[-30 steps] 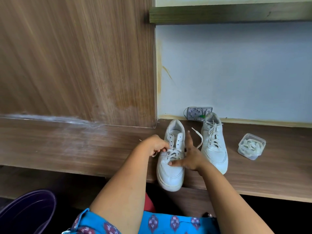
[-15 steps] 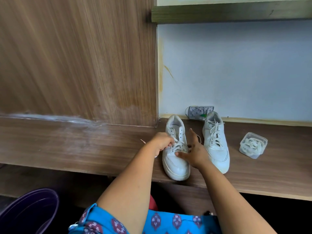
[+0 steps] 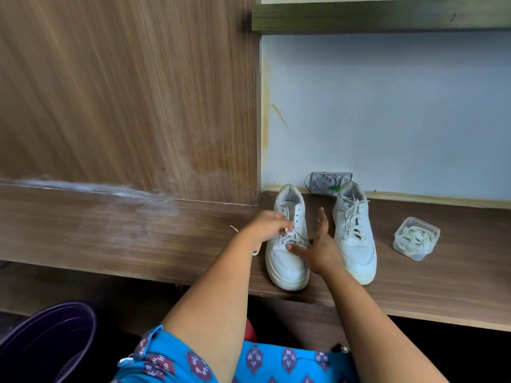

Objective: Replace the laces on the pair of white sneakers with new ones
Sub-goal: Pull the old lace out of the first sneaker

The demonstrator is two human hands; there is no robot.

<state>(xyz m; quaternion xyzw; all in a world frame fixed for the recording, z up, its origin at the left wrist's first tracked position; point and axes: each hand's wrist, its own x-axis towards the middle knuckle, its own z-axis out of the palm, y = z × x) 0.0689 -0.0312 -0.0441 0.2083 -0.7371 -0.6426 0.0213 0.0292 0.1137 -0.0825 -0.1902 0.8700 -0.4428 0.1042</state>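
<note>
Unlacing step in hand, by the look of it; left sneaker [image 3: 287, 244] sits on the wooden ledge [image 3: 166, 239] at centre frame, toe toward the person, upper eyelets already bare, lace [image 3: 293, 239] threaded only through the lower rows; left hand [image 3: 266, 226] is pinched onto a strand of that lace at the shoe's 9 o'clock side, fingers curled tight; right hand [image 3: 318, 248] lies spread and flat, thumb up, fingertips pressing the vamp just below the crossings, grasping nothing, apparently steadying the shoe; a loose lace end trails off the ledge side at 9 o'clock of the left hand.

Right sneaker [image 3: 355, 230] stands just beside at 3 o'clock, fully laced, untouched; small clear container [image 3: 416, 238] further out at 3 o'clock, well apart from both hands, holds coiled white laces, likely the new ones.

Next move probably calls for drawing the pinched strand out through its eyelet while the right hand holds the shoe down, then working the remaining rows.

Around: small patterned box [image 3: 330, 183] against the wall at 12 o'clock behind the shoes; dark purple bucket [image 3: 47, 341] at 7 o'clock below the ledge; nothing blocks the hands; risk is the shoe sliding toward the ledge edge under the pull.
</note>
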